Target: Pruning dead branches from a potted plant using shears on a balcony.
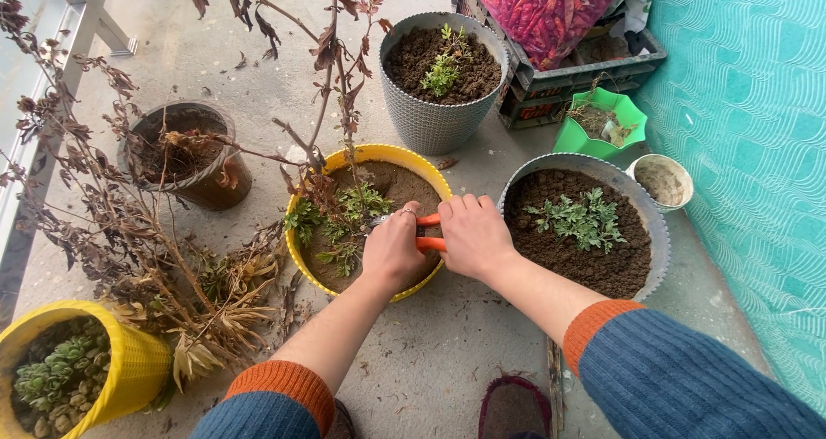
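Both my hands are clenched on the orange-handled shears (pixel 428 232), my left hand (pixel 391 251) and my right hand (pixel 473 235) each wrapped round a handle, over the yellow pot (pixel 375 154) in the middle of the concrete floor. The blades point into the green leaves by the dry brown stems (pixel 331 103); a grey pot of soil with a small green plant (pixel 641 200) stands just beside my right hand

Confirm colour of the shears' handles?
Orange handles, gripped by both the left hand and right hand; head view.

Both hands grip orange-handled shears (pixel 428 231) over yellow pot (pixel 376 154).
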